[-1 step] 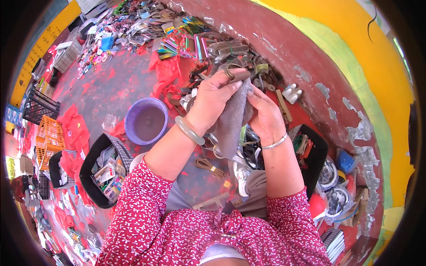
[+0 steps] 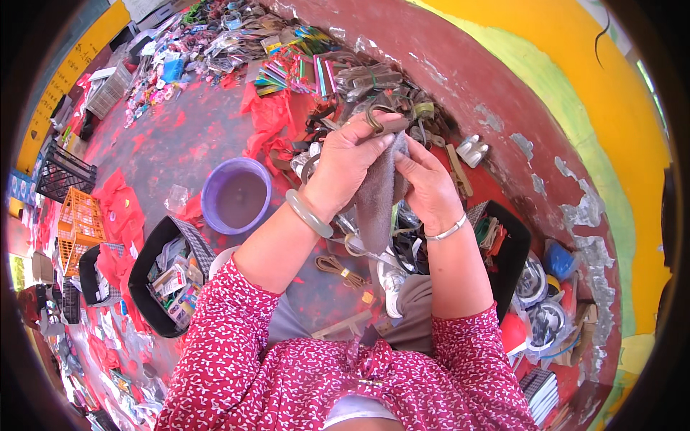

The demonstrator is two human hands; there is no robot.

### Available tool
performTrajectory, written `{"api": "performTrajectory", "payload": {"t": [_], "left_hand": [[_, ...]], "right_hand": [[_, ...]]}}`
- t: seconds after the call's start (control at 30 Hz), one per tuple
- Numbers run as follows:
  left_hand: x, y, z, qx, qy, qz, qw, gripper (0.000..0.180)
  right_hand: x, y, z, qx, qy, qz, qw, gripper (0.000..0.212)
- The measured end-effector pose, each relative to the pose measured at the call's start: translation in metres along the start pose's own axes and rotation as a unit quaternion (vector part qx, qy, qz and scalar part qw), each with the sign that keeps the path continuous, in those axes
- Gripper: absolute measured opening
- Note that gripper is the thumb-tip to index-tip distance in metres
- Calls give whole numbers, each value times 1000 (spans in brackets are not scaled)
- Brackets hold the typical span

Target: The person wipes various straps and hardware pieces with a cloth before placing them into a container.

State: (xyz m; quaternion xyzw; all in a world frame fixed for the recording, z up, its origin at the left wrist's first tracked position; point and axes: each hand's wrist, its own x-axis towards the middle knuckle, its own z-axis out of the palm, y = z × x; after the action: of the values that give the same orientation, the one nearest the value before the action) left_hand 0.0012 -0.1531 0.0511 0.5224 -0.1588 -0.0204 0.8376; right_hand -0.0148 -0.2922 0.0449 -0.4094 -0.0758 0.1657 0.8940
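Observation:
My left hand (image 2: 343,164), with a pale bangle at its wrist, is closed on a brown belt (image 2: 394,126). The belt's brass-coloured buckle (image 2: 373,117) stands above the fingers. From my right hand (image 2: 433,188) hangs a grey-brown cloth (image 2: 378,205), pinched against the belt's end. Both hands are raised close together at chest height. Part of the strap curves behind my left wrist, and the cloth hides some of what lies below. A second ring-shaped buckle (image 2: 353,245) shows under the cloth's lower tip.
A purple basin (image 2: 208,201) of murky water stands to the left. Black bins (image 2: 154,305) with mixed goods flank my knees. On the floor lies a coiled brown cord (image 2: 341,271). Heaped belts and packets line the peeling red wall (image 2: 496,93) ahead.
The cloth has swung and folded narrower, with its lower tip shifted a little. My right hand has moved slightly down and left along it. The buckle has tilted into fuller view.

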Motion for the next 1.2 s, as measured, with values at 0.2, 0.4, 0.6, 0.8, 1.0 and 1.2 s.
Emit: {"api": "performTrajectory", "payload": {"t": [0.2, 0.4, 0.6, 0.8, 1.0, 1.2], "left_hand": [[0, -2, -2, -85, -37, -39, 995, 27], [-4, -3, 5, -234, -22, -84, 968, 30], [-7, -5, 10, -223, 20, -68, 972, 25], [-7, -10, 9, -201, 12, -18, 979, 23], [-6, -9, 12, -195, 53, -35, 979, 23], [-3, -5, 12, -135, 56, -28, 989, 22]], "right_hand": [[-2, -3, -2, -190, 23, -21, 981, 32], [1, 9, 7, -184, 60, -156, 969, 28], [4, 9, 6, -259, 79, -110, 956, 22], [1, 2, 9, -253, 69, -58, 963, 18], [2, -3, 8, -369, 60, -58, 926, 22], [-4, -3, 10, -235, 58, 4, 970, 16]]}}
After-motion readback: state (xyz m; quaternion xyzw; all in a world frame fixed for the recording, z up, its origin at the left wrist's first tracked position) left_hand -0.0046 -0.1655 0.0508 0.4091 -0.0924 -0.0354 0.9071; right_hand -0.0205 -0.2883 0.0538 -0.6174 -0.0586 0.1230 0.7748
